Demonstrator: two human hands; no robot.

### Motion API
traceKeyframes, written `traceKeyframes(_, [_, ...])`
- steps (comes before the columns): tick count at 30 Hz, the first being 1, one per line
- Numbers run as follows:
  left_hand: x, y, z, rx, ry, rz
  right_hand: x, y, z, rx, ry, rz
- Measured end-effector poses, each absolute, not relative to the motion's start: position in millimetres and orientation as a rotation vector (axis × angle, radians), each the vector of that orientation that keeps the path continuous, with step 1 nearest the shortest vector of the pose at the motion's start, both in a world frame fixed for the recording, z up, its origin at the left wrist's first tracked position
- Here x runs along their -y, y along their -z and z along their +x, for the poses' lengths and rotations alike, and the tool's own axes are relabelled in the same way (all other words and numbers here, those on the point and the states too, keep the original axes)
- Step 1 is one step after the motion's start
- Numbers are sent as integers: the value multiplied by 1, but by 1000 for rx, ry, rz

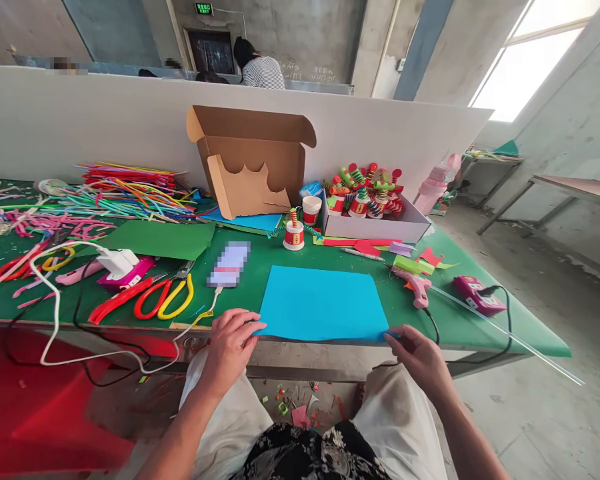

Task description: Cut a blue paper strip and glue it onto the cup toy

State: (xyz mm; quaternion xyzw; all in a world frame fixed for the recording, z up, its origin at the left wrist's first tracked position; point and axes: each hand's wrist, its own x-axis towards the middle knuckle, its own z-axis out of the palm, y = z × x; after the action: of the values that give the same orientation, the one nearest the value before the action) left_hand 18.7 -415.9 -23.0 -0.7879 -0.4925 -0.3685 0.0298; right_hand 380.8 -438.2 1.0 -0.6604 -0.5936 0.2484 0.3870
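Item: blue craft-paper sheet (325, 303), one, oblong; laid on the green-topped table (520, 327), directly on the near side of the paper-cup figure (294, 236), its near edge slightly bowed along the table's front rim.

Grip, left hand (235, 340): fingers bent, tips nearly together, a light hold on the near left corner.

Grip, right hand (423, 357): thumb and forefinger drawn together in a narrow pinch on the near right corner; other fingers curled loosely.

Surroundings, by the paper-cup figure: phone (229, 263), to its left and nearer; loop-handled hand tool (177, 299), farther left, nearer; pink hot-glue gun (417, 287), to its right and nearer; open white box (375, 229) of similar figures, to its right.

Handling notes, judged: corners best pinched lightly, with even tension, as hard pressure may crease them; both hands best moved together, keeping the near edge straight; sheet best kept off the hot-glue gun, whose nozzle could mark it if warm
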Motion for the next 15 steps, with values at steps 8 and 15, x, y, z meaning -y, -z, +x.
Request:
traceKeyframes(8, [399, 24, 11, 1687, 1215, -2578, 435, -8, 381, 1579, -631, -1773])
traceKeyframes(15, [397, 17, 22, 1865, 1022, -2439, 424, -14, 375, 1611, -578, -1870])
